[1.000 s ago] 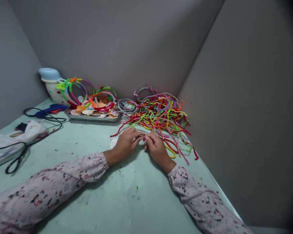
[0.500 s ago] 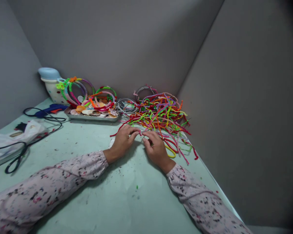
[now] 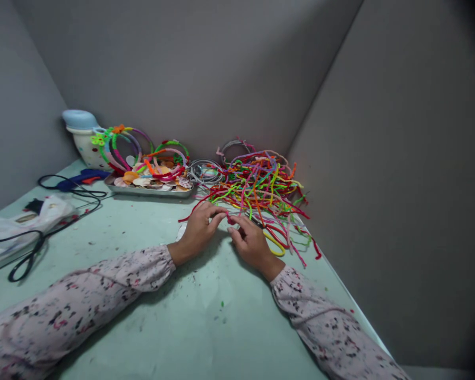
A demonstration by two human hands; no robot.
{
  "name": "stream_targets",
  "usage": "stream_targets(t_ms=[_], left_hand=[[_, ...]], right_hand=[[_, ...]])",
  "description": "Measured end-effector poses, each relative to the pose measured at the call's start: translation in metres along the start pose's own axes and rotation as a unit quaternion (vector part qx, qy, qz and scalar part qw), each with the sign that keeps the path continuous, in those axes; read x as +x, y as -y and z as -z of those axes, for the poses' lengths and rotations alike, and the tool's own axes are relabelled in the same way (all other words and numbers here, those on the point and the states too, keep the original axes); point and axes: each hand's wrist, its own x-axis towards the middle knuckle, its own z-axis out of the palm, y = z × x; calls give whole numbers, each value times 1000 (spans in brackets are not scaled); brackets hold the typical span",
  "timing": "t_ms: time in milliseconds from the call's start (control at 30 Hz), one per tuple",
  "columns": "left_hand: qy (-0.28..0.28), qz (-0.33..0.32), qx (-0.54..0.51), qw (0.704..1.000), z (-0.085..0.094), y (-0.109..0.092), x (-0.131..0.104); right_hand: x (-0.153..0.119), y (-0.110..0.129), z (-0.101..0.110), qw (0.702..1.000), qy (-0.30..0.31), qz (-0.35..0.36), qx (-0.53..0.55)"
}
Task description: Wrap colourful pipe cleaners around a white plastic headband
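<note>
In the head view, my left hand [image 3: 199, 228] pinches a small pink pipe cleaner [image 3: 230, 218] between thumb and fingertips. My right hand [image 3: 252, 244] meets it from the other side, its index finger and curled fingers on the pink piece and its thumb slightly lower. What else lies between the fingertips is too small to make out. Just right of my right hand lie scissors with red and yellow handles [image 3: 276, 248], partly hidden by the hand. Behind both hands spreads a tangled pile of coloured pipe cleaners [image 3: 261, 182].
A metal tray [image 3: 154, 193] holds shell-like discs and pipe-cleaner-wrapped headbands [image 3: 119, 150]. Coiled grey hoops [image 3: 206, 171] lie beside it. At left are a blue-lidded container [image 3: 85, 140], a blue tool [image 3: 79, 178], a black cord [image 3: 39, 240] and a white plastic bag [image 3: 27, 224]. Walls enclose the table.
My right hand has shifted slightly left, its fingers turning at the pink piece, which now looks more bunched. More of the scissors shows. My left hand stays in place.
</note>
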Motion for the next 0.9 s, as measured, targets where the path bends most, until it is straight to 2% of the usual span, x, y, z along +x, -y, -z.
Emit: stream_targets(t_ms=[300, 533, 900], left_hand=[[-38, 5, 15, 999, 1, 5, 2], [-76, 32, -16, 997, 1, 7, 4], [-109, 78, -81, 988, 0, 10, 6]], right_hand=[[-4, 5, 3, 998, -60, 5, -2], [-4, 10, 6, 986, -93, 119, -66], [-6, 16, 8, 967, -78, 209, -124]])
